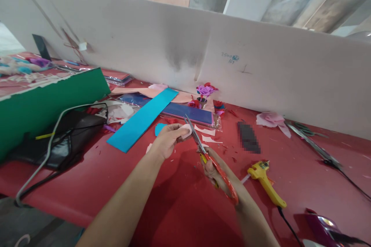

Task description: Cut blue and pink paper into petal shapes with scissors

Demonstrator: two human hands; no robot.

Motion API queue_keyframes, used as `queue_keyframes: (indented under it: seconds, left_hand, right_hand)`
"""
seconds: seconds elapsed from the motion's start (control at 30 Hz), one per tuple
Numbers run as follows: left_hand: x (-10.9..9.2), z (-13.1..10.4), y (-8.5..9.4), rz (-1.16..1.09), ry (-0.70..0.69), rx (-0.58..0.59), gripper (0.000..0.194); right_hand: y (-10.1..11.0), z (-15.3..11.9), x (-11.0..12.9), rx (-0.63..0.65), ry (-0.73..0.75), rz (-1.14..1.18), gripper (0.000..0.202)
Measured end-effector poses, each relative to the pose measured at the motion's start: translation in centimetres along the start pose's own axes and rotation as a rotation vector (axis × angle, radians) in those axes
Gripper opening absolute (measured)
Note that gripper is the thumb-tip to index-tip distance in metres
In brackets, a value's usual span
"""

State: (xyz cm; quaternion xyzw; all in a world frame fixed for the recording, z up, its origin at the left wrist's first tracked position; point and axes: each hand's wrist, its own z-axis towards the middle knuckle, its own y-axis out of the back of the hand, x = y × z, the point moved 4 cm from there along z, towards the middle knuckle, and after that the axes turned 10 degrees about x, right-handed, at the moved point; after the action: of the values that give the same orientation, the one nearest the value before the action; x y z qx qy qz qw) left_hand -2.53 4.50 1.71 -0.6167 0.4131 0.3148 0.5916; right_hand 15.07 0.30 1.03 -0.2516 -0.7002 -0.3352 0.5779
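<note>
Over the red tabletop [179,204], near the middle of the head view, I have the pale pink piece [188,131] pinched in my left hand [166,141], thumb on one side and fingers on the other, my grip narrow and close to its edge. It sits up off the table, right beside the blades of the scissors [196,136]; whether they touch it I cannot tell. My right hand [211,168] is wrapped around the red and yellow handles, and the blade tips stand slightly apart. By its look I take the piece for paper or thin foam: next to no weight, soft, easily creased, and liable to tear if I tugged. A light pinch should do, taken well back from the blades, with just enough finger behind the sheet to keep it from folding away; squeezing harder would probably only mark it. I judge the scissors to be the heavier, stiffer thing, best held by their loops, with my wrist in line with the blades. Past my hands lie pale offcuts [205,130], the bright blue strip [145,117] slants away beyond my left, and the yellow glue gun [268,185] rests to my right.
</note>
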Motion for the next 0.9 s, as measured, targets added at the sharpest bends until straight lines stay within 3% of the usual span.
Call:
queue_keyframes:
  seconds: [0.2, 0.9]
  left_hand:
    - [0.11, -0.04, -0.10, -0.032, -0.006, 0.030, 0.014]
    - [-0.17, 0.15, 0.43, -0.070, -0.031, 0.019, 0.015]
  right_hand:
    - [-0.39, 0.08, -0.03, -0.001, -0.035, 0.068, 0.053]
    - [-0.91, -0.06, 0.27, -0.057, -0.085, 0.115, 0.053]
